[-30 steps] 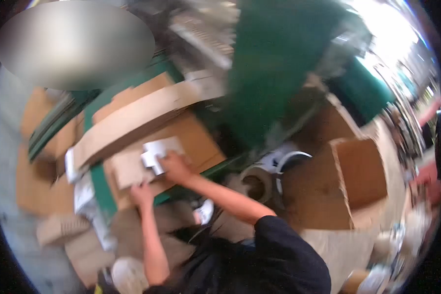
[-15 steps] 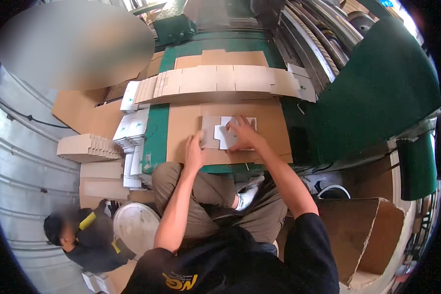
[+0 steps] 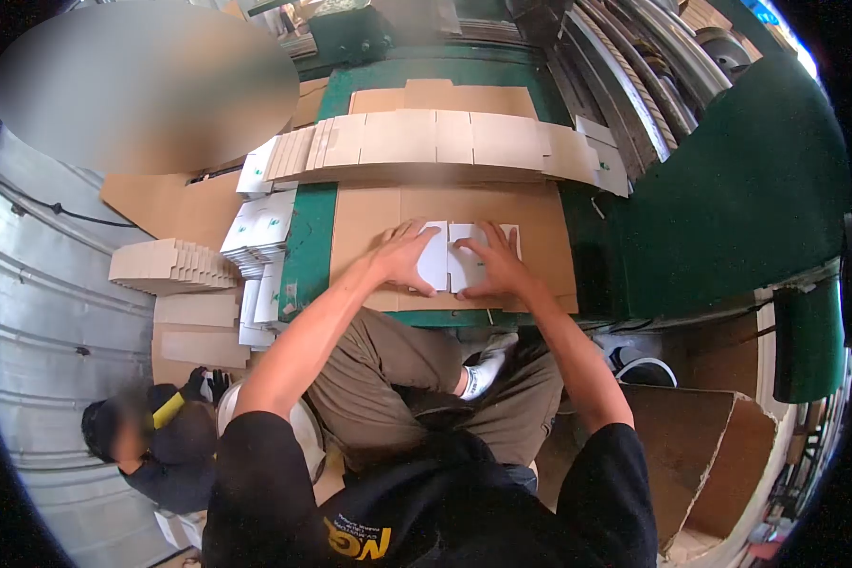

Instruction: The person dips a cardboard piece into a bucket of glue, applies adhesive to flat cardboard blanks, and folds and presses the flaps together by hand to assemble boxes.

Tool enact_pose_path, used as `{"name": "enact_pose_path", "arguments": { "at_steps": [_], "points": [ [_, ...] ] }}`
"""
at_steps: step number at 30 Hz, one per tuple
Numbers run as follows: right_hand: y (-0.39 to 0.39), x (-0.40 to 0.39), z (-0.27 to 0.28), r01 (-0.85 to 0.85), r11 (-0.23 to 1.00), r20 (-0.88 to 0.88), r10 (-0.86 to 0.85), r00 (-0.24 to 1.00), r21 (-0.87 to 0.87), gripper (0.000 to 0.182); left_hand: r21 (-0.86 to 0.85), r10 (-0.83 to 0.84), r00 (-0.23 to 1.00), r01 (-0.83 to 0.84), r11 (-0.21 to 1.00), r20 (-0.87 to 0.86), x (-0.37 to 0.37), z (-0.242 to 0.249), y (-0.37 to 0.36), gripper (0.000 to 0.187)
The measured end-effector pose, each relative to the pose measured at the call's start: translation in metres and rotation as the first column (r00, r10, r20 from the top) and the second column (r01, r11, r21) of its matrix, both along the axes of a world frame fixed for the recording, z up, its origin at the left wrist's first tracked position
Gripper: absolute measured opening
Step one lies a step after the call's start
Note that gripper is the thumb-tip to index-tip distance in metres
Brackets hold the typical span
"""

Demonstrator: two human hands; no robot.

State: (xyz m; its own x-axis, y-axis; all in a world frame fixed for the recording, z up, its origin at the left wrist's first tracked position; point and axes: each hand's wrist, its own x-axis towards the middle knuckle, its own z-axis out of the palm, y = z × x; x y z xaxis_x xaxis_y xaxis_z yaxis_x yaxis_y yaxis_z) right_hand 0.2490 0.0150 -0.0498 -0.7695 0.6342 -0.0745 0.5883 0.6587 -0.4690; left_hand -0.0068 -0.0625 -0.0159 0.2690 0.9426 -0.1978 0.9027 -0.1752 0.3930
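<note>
A small white carton (image 3: 434,257) lies folded flat on a brown cardboard sheet (image 3: 364,213), which rests on the green machine table. My left hand (image 3: 405,256) presses on the carton's left part, thumb and fingers spread. On its right part rests my right hand (image 3: 492,260), its fingers spread and curved over the white panel. A narrow gap runs between the two white panels. Beyond my hands, a long row of overlapping flat cartons (image 3: 398,139) lies across the table.
White carton stacks (image 3: 260,227) stand at the table's left, with brown carton pieces (image 3: 170,262) further left. A co-worker (image 3: 175,440) sits at the lower left near a round lid. Metal rollers (image 3: 634,76) are at upper right. An open cardboard box (image 3: 682,454) stands lower right.
My left hand has moved right onto the carton, and its left panel now shows white instead of grey-brown. The camera view has shifted slightly.
</note>
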Motion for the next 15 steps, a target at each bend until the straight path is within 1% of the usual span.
{"name": "enact_pose_path", "arguments": {
  "at_steps": [1,3,6,9,15],
  "points": [
    [0.0,0.0,0.0,-0.007,1.0,0.003,0.007,1.0,-0.004,0.104,0.013,-0.015,0.999,0.016,1.0,-0.041,0.0,-0.002,-0.001,0.125],
    [-0.001,0.001,-0.002,0.011,0.999,-0.086,-0.014,0.996,-0.031,0.099,0.032,-0.017,0.999,0.019,0.999,-0.034,-0.001,-0.005,-0.002,0.125],
    [0.0,0.001,-0.006,0.015,0.999,-0.128,-0.019,0.992,-0.034,0.099,0.056,-0.028,0.999,0.029,0.998,-0.03,-0.001,-0.01,-0.001,0.123],
    [-0.002,-0.001,-0.007,0.039,0.999,-0.153,-0.039,0.987,0.002,0.098,0.061,-0.022,0.999,0.024,0.998,-0.027,0.0,-0.009,-0.001,0.121],
    [-0.002,-0.002,-0.012,0.066,0.998,-0.166,-0.064,0.984,0.007,0.1,0.077,-0.003,1.0,0.004,0.997,-0.015,0.003,-0.013,0.0,0.119]
  ]
}}
